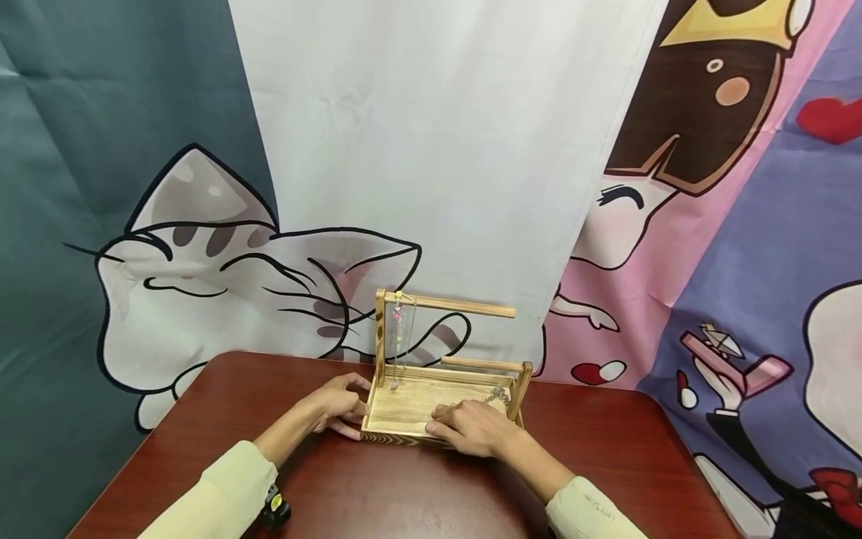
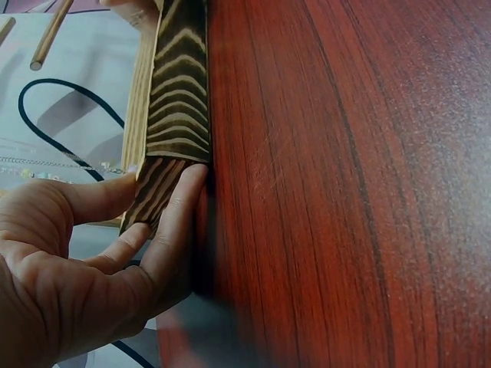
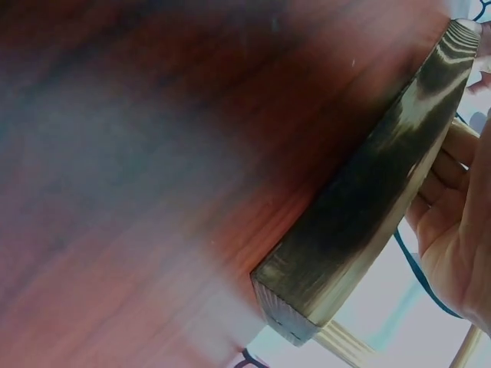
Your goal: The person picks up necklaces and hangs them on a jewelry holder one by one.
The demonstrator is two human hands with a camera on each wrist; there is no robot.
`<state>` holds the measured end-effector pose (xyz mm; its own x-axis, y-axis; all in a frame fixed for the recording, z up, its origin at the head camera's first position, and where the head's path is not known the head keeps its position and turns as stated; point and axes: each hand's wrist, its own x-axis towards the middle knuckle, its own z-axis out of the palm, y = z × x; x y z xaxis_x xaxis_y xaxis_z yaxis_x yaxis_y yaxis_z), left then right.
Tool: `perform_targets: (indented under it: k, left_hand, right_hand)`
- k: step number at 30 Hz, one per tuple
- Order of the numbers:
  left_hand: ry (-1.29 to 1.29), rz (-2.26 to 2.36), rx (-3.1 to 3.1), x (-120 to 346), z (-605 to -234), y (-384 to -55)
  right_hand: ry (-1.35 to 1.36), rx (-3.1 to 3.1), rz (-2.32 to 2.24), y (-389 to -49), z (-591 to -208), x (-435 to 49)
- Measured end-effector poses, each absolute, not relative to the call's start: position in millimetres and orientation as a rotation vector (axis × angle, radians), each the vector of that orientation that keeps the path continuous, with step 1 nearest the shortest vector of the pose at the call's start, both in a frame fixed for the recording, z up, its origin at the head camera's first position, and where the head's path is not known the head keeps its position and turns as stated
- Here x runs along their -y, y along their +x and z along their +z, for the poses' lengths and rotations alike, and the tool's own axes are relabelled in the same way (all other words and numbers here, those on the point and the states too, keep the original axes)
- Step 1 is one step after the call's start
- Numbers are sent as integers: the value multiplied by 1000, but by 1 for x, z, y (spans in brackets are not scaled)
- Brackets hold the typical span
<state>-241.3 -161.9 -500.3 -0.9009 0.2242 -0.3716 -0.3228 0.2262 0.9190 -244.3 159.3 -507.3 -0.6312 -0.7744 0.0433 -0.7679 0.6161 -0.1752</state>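
Note:
A wooden jewelry stand (image 1: 404,404) with a shallow tray base and two rods sits on the table. At its left end my left hand (image 1: 340,404) grips the tray's corner, the thumb at the upper rim and fingers against the outer side; the left wrist view shows the hand (image 2: 84,261) close up. My right hand (image 1: 474,428) reaches over the front wall (image 3: 368,192), its fingers bent loosely inside the tray. I see nothing held there, though the fingertips are partly hidden. A chain bracelet (image 1: 498,394) lies beyond it at the tray's right end.
Thin chains with beads (image 1: 398,322) hang from the upper rod (image 1: 465,305) near the left post. The lower rod (image 1: 481,364) joins the right post. The reddish table (image 1: 323,494) meets a printed curtain (image 1: 431,150) behind.

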Motion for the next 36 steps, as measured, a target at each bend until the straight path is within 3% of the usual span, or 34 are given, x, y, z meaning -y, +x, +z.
perform_targets:
  k: [20,36]
  left_hand:
    - [-108,1714,-2072,163,-501,-240]
    - [-98,1714,-2073,162,-499,-243]
  right_hand:
    - [-1246,-2807,-387,-273,-506,-154]
    - [-1317,-2906,-299,-270,-506,-174]
